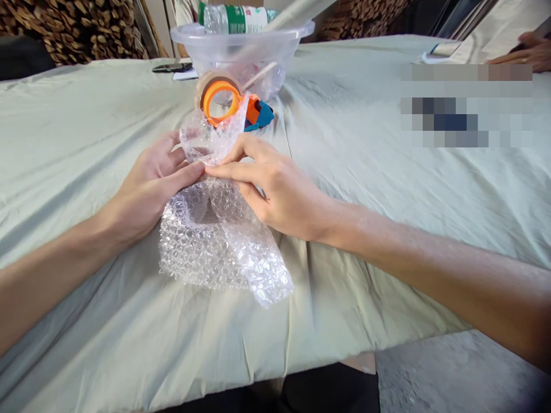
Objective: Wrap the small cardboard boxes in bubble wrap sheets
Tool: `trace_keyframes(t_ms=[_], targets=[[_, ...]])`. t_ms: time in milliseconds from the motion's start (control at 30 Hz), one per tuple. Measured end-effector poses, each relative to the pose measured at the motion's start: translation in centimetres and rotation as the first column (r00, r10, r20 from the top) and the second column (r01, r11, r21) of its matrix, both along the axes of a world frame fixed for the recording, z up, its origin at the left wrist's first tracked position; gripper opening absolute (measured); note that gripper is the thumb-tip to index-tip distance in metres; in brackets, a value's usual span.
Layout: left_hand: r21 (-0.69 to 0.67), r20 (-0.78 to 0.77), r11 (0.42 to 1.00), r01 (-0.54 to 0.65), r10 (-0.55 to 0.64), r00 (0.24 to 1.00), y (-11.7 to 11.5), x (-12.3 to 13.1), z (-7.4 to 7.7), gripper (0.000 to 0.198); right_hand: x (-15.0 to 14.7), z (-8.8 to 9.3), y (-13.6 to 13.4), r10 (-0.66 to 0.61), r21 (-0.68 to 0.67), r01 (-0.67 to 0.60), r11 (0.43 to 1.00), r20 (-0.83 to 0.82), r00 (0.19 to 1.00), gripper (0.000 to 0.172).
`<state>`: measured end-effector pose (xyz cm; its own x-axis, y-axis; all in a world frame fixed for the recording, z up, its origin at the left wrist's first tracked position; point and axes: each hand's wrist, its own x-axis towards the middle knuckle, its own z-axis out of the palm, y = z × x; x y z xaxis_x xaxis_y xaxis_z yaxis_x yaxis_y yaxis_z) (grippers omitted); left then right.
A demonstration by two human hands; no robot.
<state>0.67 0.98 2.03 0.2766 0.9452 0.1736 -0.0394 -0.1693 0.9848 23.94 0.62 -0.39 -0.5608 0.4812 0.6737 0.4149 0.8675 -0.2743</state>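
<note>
A crumpled sheet of clear bubble wrap (pixel 206 252) lies in front of me, its upper part gathered between my hands and a loose strip trailing to the right. My left hand (pixel 157 172) grips it from the left, thumb pressed on top. From the right, my right hand (pixel 275 183) pinches it at the same spot, fingertips meeting the left thumb. Whether anything is wrapped inside cannot be made out. Just beyond the wrap stands an orange and blue tape dispenser (pixel 258 113) with a roll of brown tape (pixel 202 92), partly covered by the wrap.
Behind the dispenser is a clear plastic basin (pixel 193 39) with a green-labelled bottle (pixel 236 20) on it. A phone (pixel 166 67) lies left of the basin. Another person's hand (pixel 527 54) shows at the far right. The pale green cloth (pixel 365 287) ends at the near edge.
</note>
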Motion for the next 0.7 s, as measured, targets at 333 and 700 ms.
trace_keyframes(t_ms=[333, 700], targets=[[0.023, -0.002, 0.989, 0.147, -0.147, 0.989, 0.7, -0.2, 0.0, 0.039, 0.1, 0.2, -0.1, 0.006, -0.005, -0.006, 1.000, -0.008, 1.000, 0.048], [0.660, -0.374, 0.751, 0.038, 0.284, 0.883, 2.1, -2.4, -1.3, 0.017, 0.1, -0.1, 0.0, -0.003, -0.024, 0.002, 1.000, -0.052, 0.999, 0.047]])
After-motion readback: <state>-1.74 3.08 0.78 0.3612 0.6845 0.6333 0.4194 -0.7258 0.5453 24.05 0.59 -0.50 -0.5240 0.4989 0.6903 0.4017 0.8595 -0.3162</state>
